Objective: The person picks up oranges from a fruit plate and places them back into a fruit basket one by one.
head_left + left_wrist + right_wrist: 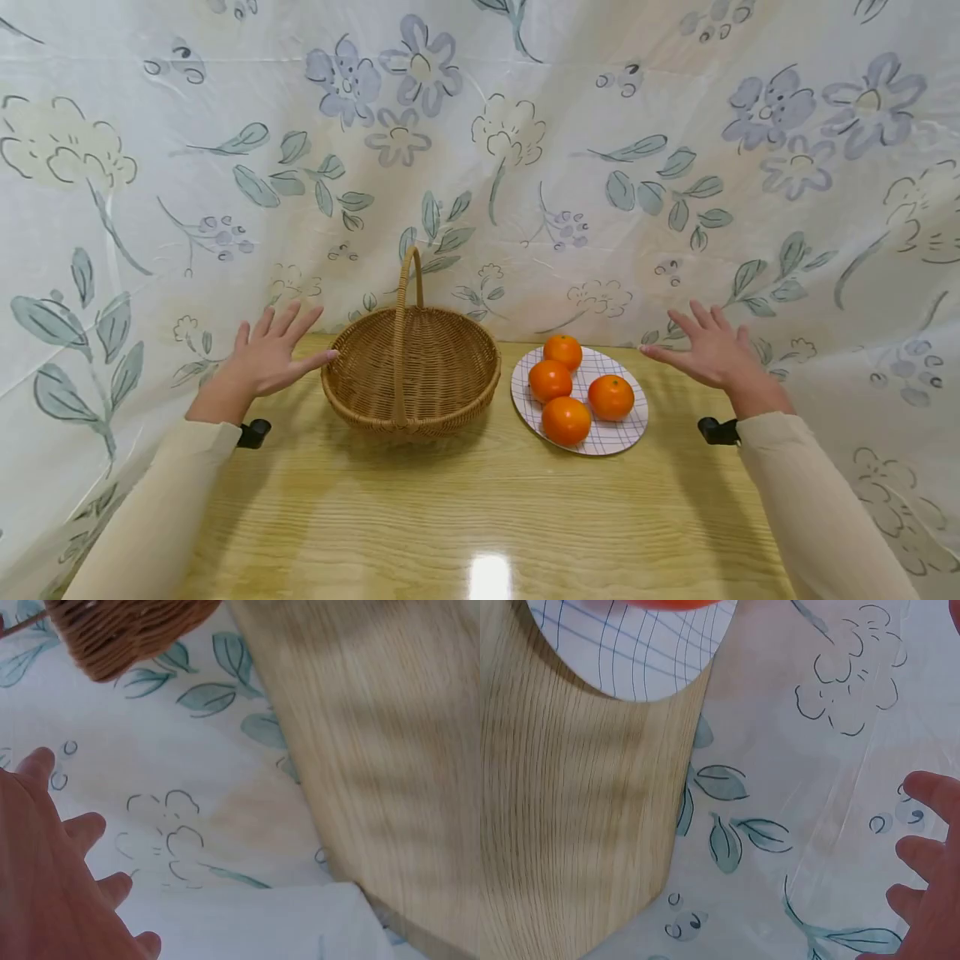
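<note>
Fingers spread, my left hand (pixel 268 357) hovers just left of a brown wicker basket (pixel 450 408); its thumb overlaps the basket's rim in the head view. The basket has a tall arched handle (pixel 401 358), and only woven wicker shows inside it. Right of it lies a white plate (pixel 626 425) with a blue grid pattern. Several orange fruits, like mandarins or persimmons, sit on the plate, one (pixel 611 397) with its stem end up. My right hand (pixel 708 350) is held in the air to the right of the plate, fingers spread, with nothing in it.
The basket and plate stand near the back edge of a light wooden table (pixel 405 517). A floral cloth (pixel 480 167) hangs behind it and along both sides. Each wrist carries a small black device (pixel 255 433), and a bright reflection shows at the table's front.
</note>
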Available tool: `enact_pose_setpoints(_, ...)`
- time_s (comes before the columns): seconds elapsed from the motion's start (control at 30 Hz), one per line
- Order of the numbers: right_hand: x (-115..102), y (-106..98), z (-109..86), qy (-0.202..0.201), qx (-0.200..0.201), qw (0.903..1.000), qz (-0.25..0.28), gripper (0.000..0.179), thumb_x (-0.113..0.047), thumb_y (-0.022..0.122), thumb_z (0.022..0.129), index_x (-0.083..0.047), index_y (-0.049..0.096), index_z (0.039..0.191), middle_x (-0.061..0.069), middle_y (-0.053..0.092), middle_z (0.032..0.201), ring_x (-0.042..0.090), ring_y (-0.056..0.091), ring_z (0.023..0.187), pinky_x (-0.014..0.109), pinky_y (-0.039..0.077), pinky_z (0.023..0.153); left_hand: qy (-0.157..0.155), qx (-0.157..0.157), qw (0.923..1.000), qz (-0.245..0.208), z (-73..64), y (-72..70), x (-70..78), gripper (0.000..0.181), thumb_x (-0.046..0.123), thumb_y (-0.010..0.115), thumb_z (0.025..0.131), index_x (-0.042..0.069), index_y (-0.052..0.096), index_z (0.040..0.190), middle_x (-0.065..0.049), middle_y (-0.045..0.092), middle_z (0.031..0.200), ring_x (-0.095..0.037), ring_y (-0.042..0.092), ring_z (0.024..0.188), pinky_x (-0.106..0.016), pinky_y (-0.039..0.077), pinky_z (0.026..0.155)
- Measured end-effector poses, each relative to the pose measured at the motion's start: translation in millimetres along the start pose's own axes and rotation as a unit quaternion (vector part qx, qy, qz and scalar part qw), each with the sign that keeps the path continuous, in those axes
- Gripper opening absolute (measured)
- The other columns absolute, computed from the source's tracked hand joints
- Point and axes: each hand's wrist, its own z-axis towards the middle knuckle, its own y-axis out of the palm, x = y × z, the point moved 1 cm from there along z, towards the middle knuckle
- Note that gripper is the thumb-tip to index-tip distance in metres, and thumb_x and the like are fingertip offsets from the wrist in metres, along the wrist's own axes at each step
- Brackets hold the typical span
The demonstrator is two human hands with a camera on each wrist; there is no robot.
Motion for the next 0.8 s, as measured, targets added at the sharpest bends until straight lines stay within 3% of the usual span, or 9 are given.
enact_pose_setpoints(0.3, -10.2, 13.9, -2.7, -0.034, 0.036, 0.9983, 0.032, 0.106, -0.081, 0.050, 0.089, -0.009, 0.026, 0.163, 0.028, 0.005, 0.170, 0.058, 0.005, 0.152, 0.082, 0.005, 0.115, 0.013, 0.032, 0.9986, -0.039, -2.1, 11.3, 0.4, 0.088, 0.068, 0.045, 0.100, 0.030, 0.002, 0.167, -0.020, 0.002, 0.172, -0.057, 0.001, 0.153, -0.081, 0.003, 0.116)
enact_pose_setpoints(0.43, -14.9, 20.8, -7.7, -0.044, 0.045, 0.9960, 0.064, 0.102, -0.076, 0.055, 0.090, -0.008, 0.029, 0.162, 0.026, 0.007, 0.170, 0.056, 0.008, 0.152, 0.081, 0.012, 0.115, 0.032, 0.048, 0.9939, -0.094, -4.0, 20.5, 4.2, 0.086, 0.059, 0.050, 0.102, 0.024, 0.007, 0.167, -0.025, 0.009, 0.170, -0.058, 0.010, 0.151, -0.080, 0.012, 0.115)
enact_pose_setpoints(0.6, -17.8, 37.2, -6.8, -0.063, 0.048, 0.9904, 0.114, 0.097, -0.069, 0.062, 0.091, -0.009, 0.033, 0.161, 0.023, 0.010, 0.171, 0.055, 0.014, 0.152, 0.082, 0.018, 0.114, 0.049, 0.060, 0.9758, -0.204, -7.3, 36.5, 12.5, 0.081, 0.046, 0.052, 0.106, 0.016, 0.009, 0.167, -0.025, 0.011, 0.170, -0.052, 0.012, 0.154, -0.075, 0.016, 0.119)
enact_pose_setpoints(0.8, -16.0, 68.2, -4.4, -0.104, 0.056, 0.9731, 0.197, 0.088, -0.056, 0.074, 0.088, -0.012, 0.041, 0.158, 0.018, 0.021, 0.170, 0.053, 0.020, 0.151, 0.082, 0.021, 0.113, 0.026, 0.064, 0.9490, -0.308, -6.7, 50.0, 24.9, 0.078, 0.045, 0.047, 0.108, 0.018, 0.005, 0.167, -0.023, 0.013, 0.170, -0.053, 0.018, 0.152, -0.073, 0.023, 0.118)
